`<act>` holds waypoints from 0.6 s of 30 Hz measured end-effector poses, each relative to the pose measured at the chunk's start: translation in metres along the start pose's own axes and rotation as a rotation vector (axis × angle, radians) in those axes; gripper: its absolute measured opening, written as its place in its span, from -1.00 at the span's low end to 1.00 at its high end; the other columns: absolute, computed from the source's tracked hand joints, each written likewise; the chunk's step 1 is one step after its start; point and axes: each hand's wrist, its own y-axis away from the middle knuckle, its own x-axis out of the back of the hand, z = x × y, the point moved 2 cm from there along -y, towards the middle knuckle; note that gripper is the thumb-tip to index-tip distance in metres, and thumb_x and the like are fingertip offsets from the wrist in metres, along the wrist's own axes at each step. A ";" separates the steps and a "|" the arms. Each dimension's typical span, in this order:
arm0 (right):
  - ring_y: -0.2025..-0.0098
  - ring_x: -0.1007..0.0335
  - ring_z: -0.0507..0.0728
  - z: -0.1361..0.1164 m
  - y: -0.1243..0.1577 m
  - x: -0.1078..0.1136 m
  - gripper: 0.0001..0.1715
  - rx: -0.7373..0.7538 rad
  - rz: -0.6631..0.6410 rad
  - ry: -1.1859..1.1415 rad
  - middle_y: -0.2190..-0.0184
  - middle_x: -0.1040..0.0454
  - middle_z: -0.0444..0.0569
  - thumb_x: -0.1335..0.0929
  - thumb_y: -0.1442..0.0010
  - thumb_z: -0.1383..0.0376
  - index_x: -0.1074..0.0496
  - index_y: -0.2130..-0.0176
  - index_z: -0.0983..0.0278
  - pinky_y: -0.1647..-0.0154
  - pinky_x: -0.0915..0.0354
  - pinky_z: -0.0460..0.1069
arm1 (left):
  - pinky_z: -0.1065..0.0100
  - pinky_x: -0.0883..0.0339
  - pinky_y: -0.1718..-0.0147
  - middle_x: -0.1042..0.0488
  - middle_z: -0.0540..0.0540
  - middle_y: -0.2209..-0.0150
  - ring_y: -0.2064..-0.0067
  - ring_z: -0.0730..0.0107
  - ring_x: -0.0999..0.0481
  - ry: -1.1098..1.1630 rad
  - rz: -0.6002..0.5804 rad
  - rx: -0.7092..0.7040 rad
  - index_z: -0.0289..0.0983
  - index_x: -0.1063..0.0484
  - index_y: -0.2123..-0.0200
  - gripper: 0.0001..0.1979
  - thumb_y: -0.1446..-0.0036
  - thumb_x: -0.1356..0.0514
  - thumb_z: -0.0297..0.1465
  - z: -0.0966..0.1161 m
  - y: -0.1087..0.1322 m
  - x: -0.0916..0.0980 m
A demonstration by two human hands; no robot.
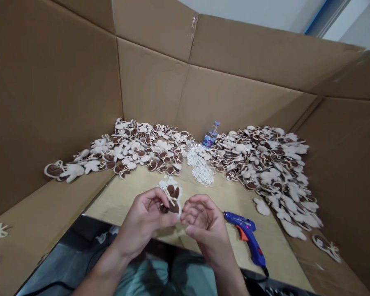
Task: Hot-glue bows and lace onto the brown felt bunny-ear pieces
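Observation:
Between the thumb and fingers of my left hand point(148, 218) is a bunny-shaped felt piece point(173, 206), brown on a white backing with a cream cord bow tied across it. The left fingers cover part of its lower left. My right hand point(205, 224) is just to the right of the felt piece, palm turned inward. Its fingers are loosely curled and the thumb stands apart, with nothing visible between them. Whether a right fingertip touches the piece's edge I cannot tell. A blue glue gun point(248, 236) with an orange trigger lies right of my right hand, its nozzle towards it.
Heaps of similar felt pieces lie at the back left point(142, 144) and along the right point(274, 172). Between them are a plastic water bottle point(210, 135) and small white pieces on clear plastic point(202, 167). Cardboard walls point(154, 82) surround the table point(117, 197). A loose cord bow point(0, 231) lies far left.

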 end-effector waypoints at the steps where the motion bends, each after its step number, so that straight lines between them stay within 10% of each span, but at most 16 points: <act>1: 0.32 -0.50 0.01 -0.001 0.003 0.000 -0.44 0.026 -0.016 0.049 0.29 -0.55 -0.13 -0.58 0.12 0.47 -0.49 0.12 0.15 0.28 -0.41 -0.13 | 0.57 -0.27 0.45 -0.43 0.09 0.51 0.45 0.55 -0.36 -0.016 -0.007 0.003 -0.25 -0.38 0.49 -0.70 0.17 -0.48 -0.47 0.000 0.000 0.000; 8: 0.08 -0.44 0.09 -0.010 0.027 0.012 -0.44 0.169 -0.104 0.459 0.11 -0.49 -0.06 -0.41 -0.23 0.33 -0.33 -0.17 -0.02 0.04 -0.37 -0.02 | 0.54 -0.30 0.42 -0.51 0.08 0.49 0.43 0.54 -0.44 -0.144 -0.085 0.075 -0.28 -0.41 0.52 -0.73 0.20 -0.46 -0.57 -0.006 0.001 -0.005; 18: 0.31 -0.44 0.05 -0.022 0.037 0.038 -0.81 0.039 -0.143 0.808 0.35 -0.53 -0.08 -0.33 -0.32 0.19 -0.55 0.19 0.15 0.27 -0.28 -0.10 | 0.43 -0.35 0.36 -0.61 0.01 0.51 0.43 0.43 -0.53 -0.280 -0.286 0.347 -0.27 -0.59 0.55 -0.82 0.29 -0.46 -0.57 -0.027 0.004 -0.012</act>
